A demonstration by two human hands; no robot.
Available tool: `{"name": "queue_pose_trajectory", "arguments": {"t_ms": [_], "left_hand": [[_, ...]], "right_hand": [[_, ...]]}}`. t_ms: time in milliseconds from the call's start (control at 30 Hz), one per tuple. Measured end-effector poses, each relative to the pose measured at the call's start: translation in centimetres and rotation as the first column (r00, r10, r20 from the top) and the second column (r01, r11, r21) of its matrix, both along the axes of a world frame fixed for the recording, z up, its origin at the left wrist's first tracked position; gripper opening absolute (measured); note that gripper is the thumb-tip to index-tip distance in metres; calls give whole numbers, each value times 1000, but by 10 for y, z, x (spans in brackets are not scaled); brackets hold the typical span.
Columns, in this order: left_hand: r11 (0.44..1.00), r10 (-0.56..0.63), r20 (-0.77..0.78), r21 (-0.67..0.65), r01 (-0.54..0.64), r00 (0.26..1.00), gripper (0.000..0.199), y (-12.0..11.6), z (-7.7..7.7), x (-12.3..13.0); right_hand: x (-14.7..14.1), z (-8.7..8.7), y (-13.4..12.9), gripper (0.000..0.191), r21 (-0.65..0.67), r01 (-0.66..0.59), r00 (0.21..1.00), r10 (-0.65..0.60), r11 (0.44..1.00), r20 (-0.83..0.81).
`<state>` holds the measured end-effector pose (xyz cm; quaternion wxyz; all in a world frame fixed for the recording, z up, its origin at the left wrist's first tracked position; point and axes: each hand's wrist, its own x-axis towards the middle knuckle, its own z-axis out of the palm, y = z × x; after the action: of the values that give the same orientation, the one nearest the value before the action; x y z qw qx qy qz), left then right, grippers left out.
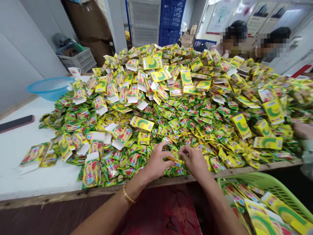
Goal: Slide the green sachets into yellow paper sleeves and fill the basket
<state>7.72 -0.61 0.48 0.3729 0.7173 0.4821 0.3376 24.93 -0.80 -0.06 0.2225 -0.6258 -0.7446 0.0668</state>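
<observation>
At the near edge of the table, my left hand [156, 163] has its thumb and fingers closed round small yellow candy packets [176, 160]. Beside it on the right, my right hand [195, 160] is pinched, with its fingertips close to the same spot; what they grip is too small to make out. Around both hands spreads a heap of small green and yellow candy packets [137, 160] with red fruit prints. A yellow box [142, 123] lies on the heap just beyond my hands. Left of my left hand is an upright box [91, 171] with its white flap open.
Open yellow boxes [153, 62] are piled high at the back. A green basket [276, 182] holding boxes stands below the table's right edge. At left are a blue basin [51, 88] and a phone [17, 123]. Other people sit behind; another person's hand [302, 129] is at right.
</observation>
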Motion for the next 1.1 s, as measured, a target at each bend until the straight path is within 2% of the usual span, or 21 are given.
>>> {"name": "queue_pose_trajectory", "arguments": {"t_ms": [67, 167, 233, 300, 400, 467, 533, 600, 667, 733, 800, 833, 867, 900, 933, 967, 1000, 1033, 1067, 1100], "left_hand": [[999, -38, 38, 28, 37, 999, 11, -2, 6, -4], [993, -119, 55, -10, 120, 991, 14, -4, 14, -18], [994, -79, 52, -65, 82, 996, 10, -6, 17, -33], [994, 42, 49, -101, -37, 998, 7, -7, 17, -51], [959, 262, 91, -133, -249, 961, 13, -8, 9, -76], [921, 375, 155, -178, -348, 914, 15, -9, -1, -87], [883, 454, 234, -245, -400, 860, 16, -9, -11, -94], [852, 510, 310, -313, -420, 802, 19, -10, -18, -98], [825, 552, 365, -367, -430, 750, 23, -12, -21, -100], [803, 584, 397, -412, -431, 708, 27, -12, -21, -103], [782, 613, 418, -444, -439, 670, 30, -12, -18, -108], [772, 627, 423, -455, -444, 655, 31, -11, -17, -110], [764, 636, 425, -465, -448, 644, 31, -10, -16, -112], [759, 642, 427, -472, -448, 637, 31, -9, -15, -114], [758, 642, 431, -478, -444, 633, 30, -8, -15, -115], [761, 638, 437, -482, -435, 634, 30, -6, -16, -116], [765, 633, 442, -483, -426, 636, 30, -5, -17, -115], [770, 626, 445, -481, -418, 641, 30, -4, -18, -113], [777, 618, 444, -475, -414, 650, 29, -3, -19, -111], [784, 607, 437, -462, -413, 663, 28, -2, -21, -107]], "right_hand": [[-9, 9, -2, 13, -38, -98, 981, 91, 994, -171], [-26, 18, -1, 19, -127, -286, 889, 214, 950, -404], [-41, 20, 5, 25, -200, -377, 839, 242, 904, -488], [-58, 20, 15, 31, -198, -368, 836, 230, 909, -499], [-88, 21, 39, 29, 27, -265, 896, 257, 964, -363], [-108, 23, 60, 32, 170, -243, 949, 270, 955, -161], [-126, 23, 82, 44, 169, -242, 970, 236, 956, 53], [-138, 23, 101, 51, 88, -223, 962, 205, 971, 182], [-143, 23, 113, 49, 32, -206, 958, 195, 978, 211], [-141, 27, 115, 47, 35, -195, 963, 184, 980, 198], [-131, 34, 105, 48, 61, -171, 983, 166, 983, 76], [-124, 37, 97, 48, 44, -160, 985, 163, 986, -59], [-115, 40, 86, 48, -9, -160, 957, 153, 987, -247], [-105, 41, 74, 48, -109, -182, 880, 112, 977, -462], [-95, 40, 61, 47, -249, -240, 760, 22, 938, -650], [-86, 37, 48, 46, -402, -328, 636, -115, 855, -763], [-78, 32, 36, 46, -535, -417, 540, -273, 735, -796], [-71, 25, 24, 45, -634, -478, 489, -415, 608, -767], [-66, 18, 15, 44, -707, -498, 481, -517, 503, -707], [-61, 12, 7, 43, -760, -479, 501, -574, 439, -647]]}}
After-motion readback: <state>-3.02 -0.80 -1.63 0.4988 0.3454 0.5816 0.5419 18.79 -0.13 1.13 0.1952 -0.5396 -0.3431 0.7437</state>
